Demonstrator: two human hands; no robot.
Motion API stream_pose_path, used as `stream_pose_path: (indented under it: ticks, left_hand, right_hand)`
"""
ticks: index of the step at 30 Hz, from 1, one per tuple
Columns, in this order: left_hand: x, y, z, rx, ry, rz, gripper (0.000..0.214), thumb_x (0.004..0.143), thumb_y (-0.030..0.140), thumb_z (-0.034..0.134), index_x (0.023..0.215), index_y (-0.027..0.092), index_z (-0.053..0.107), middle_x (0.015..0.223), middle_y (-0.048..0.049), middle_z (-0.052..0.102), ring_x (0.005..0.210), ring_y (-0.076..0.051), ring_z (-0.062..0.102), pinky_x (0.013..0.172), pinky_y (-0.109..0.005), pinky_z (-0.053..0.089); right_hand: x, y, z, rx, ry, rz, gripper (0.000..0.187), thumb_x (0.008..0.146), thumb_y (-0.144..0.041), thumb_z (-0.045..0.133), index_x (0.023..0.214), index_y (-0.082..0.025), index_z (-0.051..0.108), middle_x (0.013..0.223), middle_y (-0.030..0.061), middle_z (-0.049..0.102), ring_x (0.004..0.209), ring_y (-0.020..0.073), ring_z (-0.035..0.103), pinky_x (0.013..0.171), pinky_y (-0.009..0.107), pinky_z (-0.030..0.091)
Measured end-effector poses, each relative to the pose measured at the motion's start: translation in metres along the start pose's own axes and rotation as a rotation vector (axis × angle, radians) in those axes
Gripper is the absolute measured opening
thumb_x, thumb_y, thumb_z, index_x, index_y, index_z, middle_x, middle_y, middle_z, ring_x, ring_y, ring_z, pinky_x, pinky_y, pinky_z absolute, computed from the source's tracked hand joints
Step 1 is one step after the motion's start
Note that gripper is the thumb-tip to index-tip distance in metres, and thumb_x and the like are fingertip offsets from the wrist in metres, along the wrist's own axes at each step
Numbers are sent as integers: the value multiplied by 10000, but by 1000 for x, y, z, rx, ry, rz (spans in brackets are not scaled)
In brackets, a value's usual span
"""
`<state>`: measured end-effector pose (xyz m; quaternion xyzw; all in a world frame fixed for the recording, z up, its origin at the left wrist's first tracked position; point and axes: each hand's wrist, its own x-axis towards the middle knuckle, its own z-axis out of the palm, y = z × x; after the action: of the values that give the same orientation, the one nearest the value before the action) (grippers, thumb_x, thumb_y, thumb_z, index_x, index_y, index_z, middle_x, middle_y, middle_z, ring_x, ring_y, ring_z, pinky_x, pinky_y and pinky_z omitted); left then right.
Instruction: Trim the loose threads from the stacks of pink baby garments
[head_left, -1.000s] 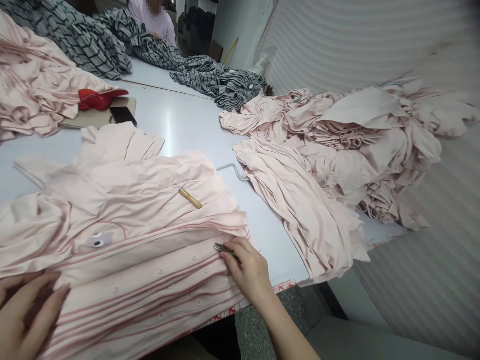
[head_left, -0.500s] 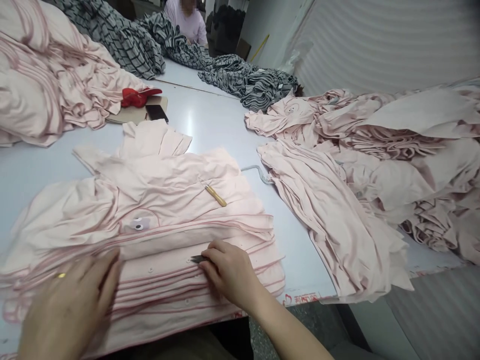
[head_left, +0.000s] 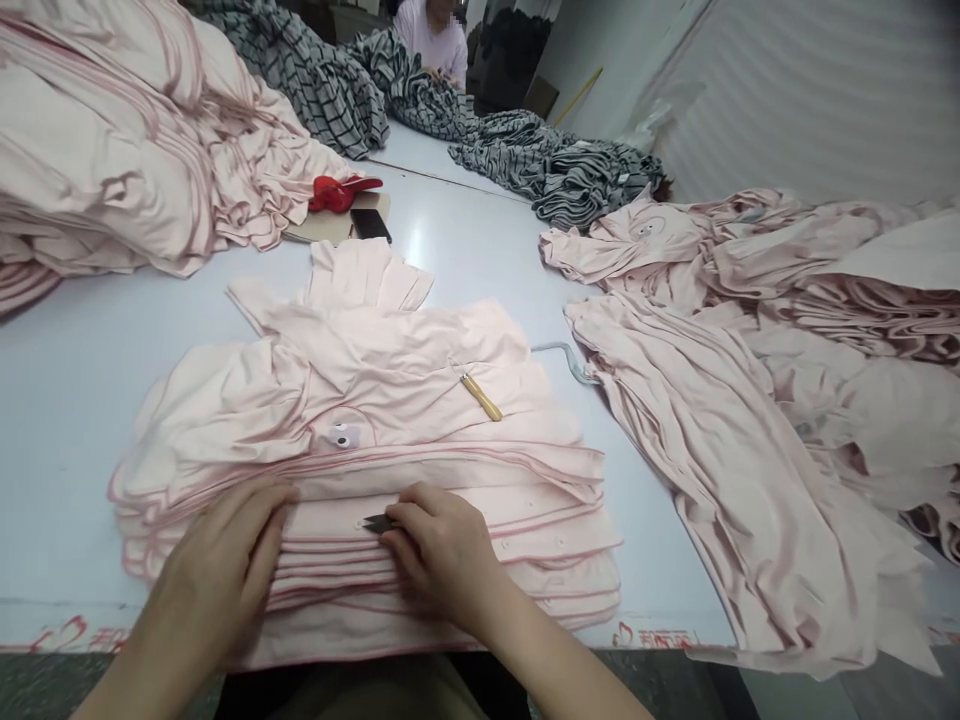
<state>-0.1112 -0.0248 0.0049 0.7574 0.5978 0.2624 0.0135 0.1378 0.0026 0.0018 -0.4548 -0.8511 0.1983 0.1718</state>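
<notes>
A stack of pale pink garments (head_left: pixel 360 500) with darker pink piping and small buttons lies folded on the white table (head_left: pixel 75 400). My right hand (head_left: pixel 442 555) rests on the button strip, shut on small dark-bladed thread snips (head_left: pixel 379 523). My left hand (head_left: pixel 232 560) lies flat on the stack's near left side and holds nothing. A yellow-handled awl (head_left: pixel 481 397) lies on top of the stack, beyond my right hand. A patch with cartoon eyes (head_left: pixel 343 435) shows above my left hand.
Heaped pink garments rise at the left (head_left: pixel 112 130) and right (head_left: pixel 750 430). Grey checked fabric (head_left: pixel 322 90) lies at the back, near a co-worker (head_left: pixel 431 35). A red cap (head_left: pixel 337 193) and a phone (head_left: pixel 370 225) sit beyond the stack.
The view has swung so the stack sits nearer the middle. My left hand has moved onto the stack, closer to my right hand, and the snips have shifted left along the button strip.
</notes>
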Motion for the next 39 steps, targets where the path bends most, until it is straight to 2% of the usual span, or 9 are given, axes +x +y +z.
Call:
stream_pose_path:
  ticks: [6,11,19,25,28,30,32,36,39]
  left_hand:
    - [-16,-22,-23,-14,-93,-84,248,924,361,465,1132,297,583,1121,-13,682,1000,-194,674,854,-298,554]
    - [-20,-22,-14,-68,-14,-63,238,928,311,457,1090,280,628,1120,-29,663,1015,-183,663,908,-308,545]
    - [-23,-23,-10,-80,-15,-62,239,936,256,445,1085,236,631,1126,-56,647,1051,-177,637,905,-297,535]
    - [-26,-23,-15,-77,-114,35,184,909,230,487,1042,233,615,1229,-68,597,1124,-183,602,915,-294,513]
    - [-20,-23,-17,-55,-125,96,186,922,180,441,951,228,619,1154,-47,632,1050,-154,628,888,-264,500]
    - [-15,-25,-15,-46,-99,115,195,931,181,420,961,224,608,1079,-37,660,995,-149,642,864,-258,495]
    - [-11,-28,-11,-9,-61,118,206,936,193,405,1011,219,594,1008,-30,685,932,-158,654,825,-271,495]
    - [-3,-32,-5,119,12,180,216,938,222,384,1033,206,577,893,-26,708,811,-180,668,750,-297,491]
    - [0,-37,-4,152,-27,162,203,937,266,382,1006,212,565,859,-27,709,787,-186,672,730,-303,496]
  right_hand:
    - [5,-3,9,40,-1,3,106,907,-224,578,876,-221,679,875,19,665,757,155,620,662,251,437]
    - [18,-17,19,103,47,8,106,912,-234,579,913,-213,683,892,29,667,790,159,631,678,253,452]
    - [43,-48,40,97,-31,-28,53,889,-229,642,904,-212,690,913,21,666,801,167,628,677,258,439]
    - [35,-44,33,49,-12,40,58,888,-229,633,911,-203,679,912,34,658,824,183,633,695,267,439]
    - [20,-34,16,8,-32,76,160,841,-254,698,995,-219,672,944,29,652,838,189,636,686,264,436]
    - [7,-22,3,-57,-45,109,237,818,-264,722,1045,-232,661,939,22,643,830,188,635,667,261,426]
    - [-8,-4,-11,-165,-29,151,212,831,-239,685,1042,-236,659,910,16,637,795,181,632,637,256,406]
    - [-36,47,-39,-458,117,316,123,874,-203,574,959,-220,662,873,33,667,742,180,627,565,257,342]
    - [-53,81,-60,-541,204,504,122,868,-216,567,967,-216,639,887,39,699,732,192,633,546,261,321]
